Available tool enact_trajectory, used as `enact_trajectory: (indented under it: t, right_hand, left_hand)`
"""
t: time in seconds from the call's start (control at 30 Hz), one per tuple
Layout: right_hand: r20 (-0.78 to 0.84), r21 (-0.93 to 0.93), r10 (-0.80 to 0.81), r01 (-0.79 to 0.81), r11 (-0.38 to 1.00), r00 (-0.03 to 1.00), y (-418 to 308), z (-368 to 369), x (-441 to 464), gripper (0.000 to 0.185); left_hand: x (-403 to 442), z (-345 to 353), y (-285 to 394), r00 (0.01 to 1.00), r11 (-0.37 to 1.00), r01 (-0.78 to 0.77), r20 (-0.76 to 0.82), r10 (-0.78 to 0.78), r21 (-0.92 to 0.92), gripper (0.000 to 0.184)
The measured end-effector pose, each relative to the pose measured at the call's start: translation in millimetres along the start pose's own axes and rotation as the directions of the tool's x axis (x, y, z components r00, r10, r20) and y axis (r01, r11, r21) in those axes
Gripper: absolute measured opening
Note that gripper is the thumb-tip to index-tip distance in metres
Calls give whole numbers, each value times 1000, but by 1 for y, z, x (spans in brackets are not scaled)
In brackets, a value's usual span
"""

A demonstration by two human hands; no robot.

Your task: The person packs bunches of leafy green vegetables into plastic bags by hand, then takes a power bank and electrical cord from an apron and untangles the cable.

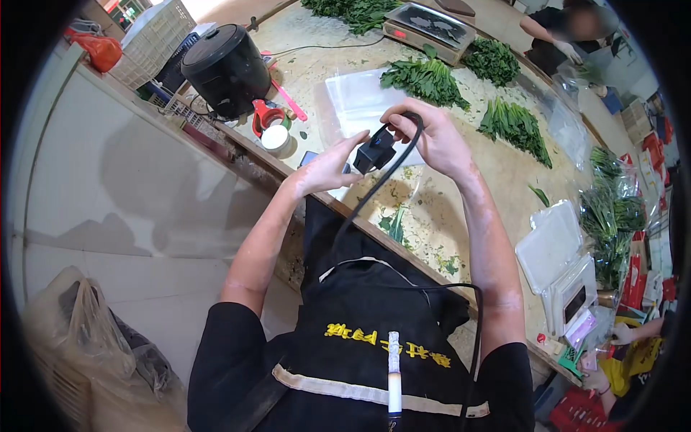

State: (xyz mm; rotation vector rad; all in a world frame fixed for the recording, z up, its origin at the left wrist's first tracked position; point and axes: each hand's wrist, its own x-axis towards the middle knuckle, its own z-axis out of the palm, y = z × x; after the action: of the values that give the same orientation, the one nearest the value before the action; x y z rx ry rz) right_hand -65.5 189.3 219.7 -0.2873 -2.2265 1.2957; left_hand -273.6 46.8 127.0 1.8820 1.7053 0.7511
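Note:
A small black device point(375, 153) with a black cable point(381, 182) is between my two hands above the table's near edge. My left hand point(327, 167) is beside its left side, thumb and fingers apart; whether they touch it is hard to tell. The fingers of my right hand point(426, 135) are curled around the cable at the upper right of the device. Behind them lie clear plastic bags point(353, 97) and a bunch of leafy greens point(426, 81). A cigarette point(394, 371) shows in front of my black apron point(338, 306).
A black cooker point(227, 68), red tape dispenser point(266, 117) and white cup point(275, 138) stand at the left. A scale point(430, 30) is at the back. More greens point(515, 129) and plastic trays point(551, 245) lie right. Co-workers point(568, 36) are at the right edge.

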Motion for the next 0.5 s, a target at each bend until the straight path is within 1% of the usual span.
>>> enact_trajectory:
  t: [0.03, 0.07, 0.1, 0.13, 0.17, 0.2, 0.27, 0.3, 0.33, 0.4, 0.43, 0.47, 0.5]
  right_hand:
    - [0, 4, 6, -6, 1000, 1000, 0, 0, -3, 19]
    - [12, -21, -7, 7, 1000, 1000, 0, -1, -5, 19]
    - [26, -47, -22, 24, 999, 999, 0, -3, -5, 19]
    - [42, -70, -38, 41, 997, 998, -1, -3, -5, 19]
    - [40, -69, -40, 42, 997, 998, -3, -4, -6, 19]
    - [36, -67, -43, 46, 997, 998, -6, -5, -7, 19]
    - [23, -70, -39, 41, 997, 999, -9, -9, -10, 20]
    - [23, -53, -27, 28, 998, 999, -11, -12, -12, 19]
    - [24, -37, -17, 17, 999, 1000, -13, -15, -12, 19]
    - [11, -53, -19, 19, 998, 1000, -16, -19, -13, 18]
    - [3, -66, -16, 16, 998, 1000, -16, -21, -15, 18]
    - [-3, -69, -14, 14, 998, 1000, -17, -23, -16, 18]
    - [-3, -112, -25, 24, 993, 1000, -18, -26, -17, 17]
  left_hand:
    - [-5, 1, 1, 997, 996, 41, 56, -45, 74, 95]
    - [-3, 10, -25, 988, 992, 32, 144, -49, 120, 85]
    - [-3, 22, -49, 988, 992, 30, 145, -48, 121, 85]
    - [-6, 33, -72, 983, 926, -4, 173, -66, 377, 77]
    - [-7, 36, -81, 976, 794, -48, 196, -90, 606, 70]
    - [-5, 36, -91, 976, 792, -52, 197, -88, 608, 70]
    - [2, 35, -93, 956, 748, -22, 233, -179, 664, 57]
    - [3, 35, -94, 958, 723, -75, 252, -140, 687, 58]
    - [3, 37, -94, 957, 722, -81, 255, -135, 687, 58]
    - [6, 38, -95, 966, 746, -32, 211, -147, 665, 60]
    - [4, 38, -95, 966, 746, -38, 215, -142, 665, 60]
    - [2, 36, -95, 995, 772, 42, 40, -87, 634, 62]
    - [1, 35, -96, 990, 800, 115, -138, -41, 588, 64]
